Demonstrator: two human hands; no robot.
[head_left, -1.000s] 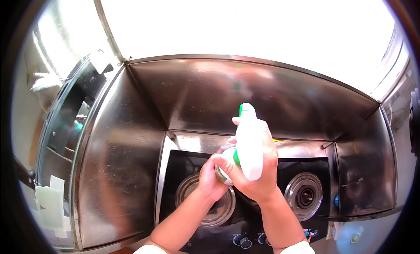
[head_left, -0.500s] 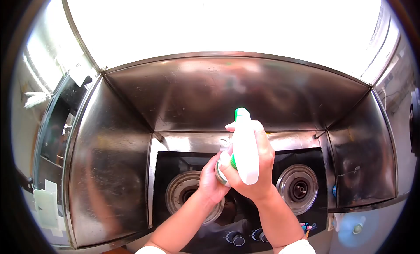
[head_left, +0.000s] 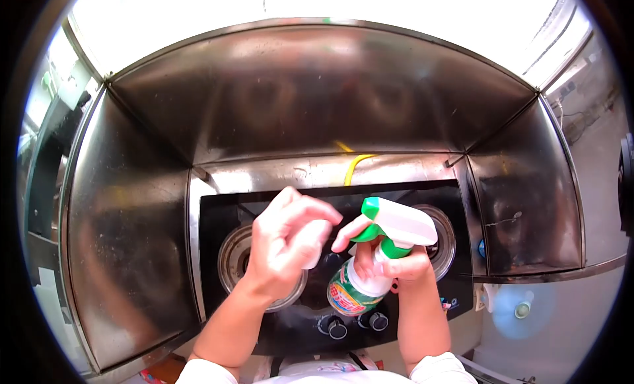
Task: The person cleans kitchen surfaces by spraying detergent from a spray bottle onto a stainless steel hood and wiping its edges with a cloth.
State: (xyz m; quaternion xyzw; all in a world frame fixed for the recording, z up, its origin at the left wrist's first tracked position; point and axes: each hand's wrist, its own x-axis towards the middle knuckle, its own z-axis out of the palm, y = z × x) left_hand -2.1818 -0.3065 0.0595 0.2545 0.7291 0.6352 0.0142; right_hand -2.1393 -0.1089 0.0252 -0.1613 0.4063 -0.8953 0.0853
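A spray bottle (head_left: 350, 293) with a green body, a printed label and a white-and-green trigger head is in my right hand (head_left: 404, 264). My right fingers wrap round its neck below the head, and one finger reaches forward by the green trigger. The bottle tilts, its nozzle pointing left and away from me. To its left, apart from it, my left hand (head_left: 281, 242) is raised over the left burner (head_left: 232, 260) with fingers curled in. A pale patch shows by the left thumb; I cannot make out whether it is a held thing.
Under my hands lies a black glass gas hob (head_left: 218, 215) with two control knobs (head_left: 337, 328) at its front. The right burner (head_left: 448, 242) is partly behind the bottle. Metal panels (head_left: 317, 100) enclose the back and sides. A yellow hose (head_left: 353, 167) runs behind the hob.
My left hand has come off the bottle and moved left and up. My right hand has turned the bottle so its label shows, and the view has tipped downward.
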